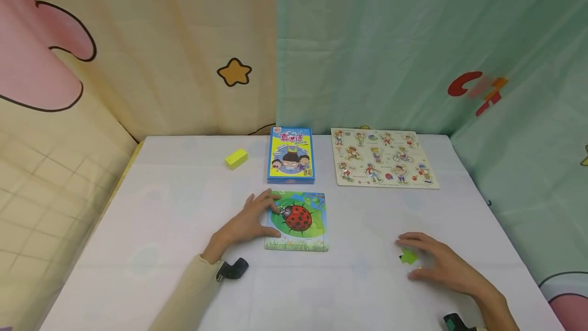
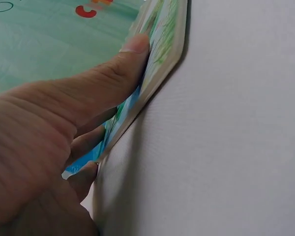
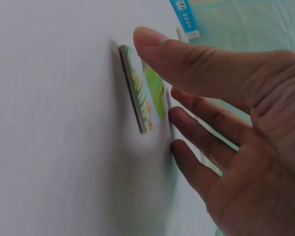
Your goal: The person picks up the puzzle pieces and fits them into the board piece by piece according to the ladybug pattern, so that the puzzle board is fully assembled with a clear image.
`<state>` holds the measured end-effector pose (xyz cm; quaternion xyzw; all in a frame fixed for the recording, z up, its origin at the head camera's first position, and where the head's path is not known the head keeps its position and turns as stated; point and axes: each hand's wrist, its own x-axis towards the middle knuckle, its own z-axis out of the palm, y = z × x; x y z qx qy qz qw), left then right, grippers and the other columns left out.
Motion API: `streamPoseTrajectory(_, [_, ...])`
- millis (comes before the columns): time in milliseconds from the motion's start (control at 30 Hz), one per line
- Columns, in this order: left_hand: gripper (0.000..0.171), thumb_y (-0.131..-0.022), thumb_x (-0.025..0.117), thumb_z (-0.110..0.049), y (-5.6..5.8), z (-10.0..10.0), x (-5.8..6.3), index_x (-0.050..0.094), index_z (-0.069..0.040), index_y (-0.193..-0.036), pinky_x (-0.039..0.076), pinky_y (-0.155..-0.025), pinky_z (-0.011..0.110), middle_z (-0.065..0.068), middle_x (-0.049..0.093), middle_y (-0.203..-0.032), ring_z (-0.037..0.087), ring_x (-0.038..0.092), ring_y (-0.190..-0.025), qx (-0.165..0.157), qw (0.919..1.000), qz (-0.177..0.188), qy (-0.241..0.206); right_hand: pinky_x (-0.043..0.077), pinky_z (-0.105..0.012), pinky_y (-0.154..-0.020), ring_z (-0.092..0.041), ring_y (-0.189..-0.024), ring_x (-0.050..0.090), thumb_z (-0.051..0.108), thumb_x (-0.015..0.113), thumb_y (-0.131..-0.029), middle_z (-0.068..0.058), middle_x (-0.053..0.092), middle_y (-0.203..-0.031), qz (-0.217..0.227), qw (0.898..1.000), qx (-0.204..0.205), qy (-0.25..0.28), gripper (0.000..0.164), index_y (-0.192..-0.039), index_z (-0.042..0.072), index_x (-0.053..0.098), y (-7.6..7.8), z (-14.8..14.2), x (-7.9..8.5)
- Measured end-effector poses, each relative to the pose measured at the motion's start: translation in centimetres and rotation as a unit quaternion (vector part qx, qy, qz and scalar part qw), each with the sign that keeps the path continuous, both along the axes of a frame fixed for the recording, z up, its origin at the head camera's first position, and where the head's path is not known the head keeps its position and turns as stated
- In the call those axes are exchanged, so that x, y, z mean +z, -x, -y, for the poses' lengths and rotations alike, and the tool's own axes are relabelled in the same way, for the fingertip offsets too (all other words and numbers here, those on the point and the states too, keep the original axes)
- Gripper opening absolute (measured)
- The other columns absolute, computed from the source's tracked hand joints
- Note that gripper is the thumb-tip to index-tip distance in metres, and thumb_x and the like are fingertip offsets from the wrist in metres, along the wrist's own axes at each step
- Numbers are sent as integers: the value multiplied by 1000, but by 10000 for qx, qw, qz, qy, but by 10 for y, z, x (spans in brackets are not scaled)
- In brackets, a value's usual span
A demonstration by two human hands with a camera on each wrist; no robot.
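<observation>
My left hand (image 1: 245, 221) rests over the left side of a ladybug puzzle board (image 1: 309, 241), which lies flat on the table. In the left wrist view the thumb (image 2: 132, 49) lies along the board's grass-printed side, and the other fingertips are at its edge. My right hand (image 1: 443, 267) is lowered around a small green puzzle piece (image 1: 409, 256), thumb and fingers spread apart. The right wrist view shows this thick piece (image 3: 150, 96) printed with grass and flowers; the thumb overlaps its upper end, and the curved fingers are beyond it.
Behind the puzzle board stands a blue and yellow box (image 1: 291, 156). A yellow block (image 1: 236, 159) lies to its left. At the back right is a pale peg board (image 1: 386, 160) with cartoon figures. Patterned curtains (image 1: 367, 50) hang behind the white table (image 1: 174, 193).
</observation>
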<state>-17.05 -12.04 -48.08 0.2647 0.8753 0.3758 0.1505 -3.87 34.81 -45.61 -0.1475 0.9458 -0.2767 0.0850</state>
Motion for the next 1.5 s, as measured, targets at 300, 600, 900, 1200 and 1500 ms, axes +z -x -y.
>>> streamPoseTrajectory(300, [46,-72,90,-30,5,5,-3,62,-20,-106,-5,-123,61,5,43,-155,35,13,-155,-107,9999,46,-125,31,0,-95,9,-117,50,18,86,-76,4,64,-123,-640,9930,583,803,47,-120,19,72,0,-10,-13])
streamPoseTrajectory(600, [53,-72,90,-30,3,3,-2,60,-17,-113,-5,-124,57,4,43,-154,32,14,-155,-55,9999,118,-9,32,-1,-95,0,-111,58,31,90,-72,10,69,-114,-812,9963,174,199,40,-108,27,74,9,0,-11])
streamPoseTrajectory(900, [54,-72,90,-30,3,1,-2,60,-17,-115,-5,-124,58,4,43,-154,30,17,-155,-52,10000,66,16,51,-28,-93,-11,-108,62,34,83,-82,13,65,-115,-619,9955,709,-56,29,-107,26,74,37,38,-1])
streamPoseTrajectory(1200, [54,-71,91,-31,3,1,-3,59,-18,-113,-2,-124,60,5,42,-154,31,25,-152,8,10000,-12,-10,53,-45,-97,-18,-113,63,28,80,-85,6,66,-120,-614,9933,969,111,29,-112,19,74,64,97,5])
streamPoseTrajectory(1500, [54,-70,91,-34,1,-1,-3,59,-20,-111,-1,-124,59,8,39,-157,33,26,-151,100,9999,-46,112,52,-44,-99,-22,-117,61,27,77,-88,0,65,-125,-695,9874,1422,49,32,-117,14,72,73,147,-2])
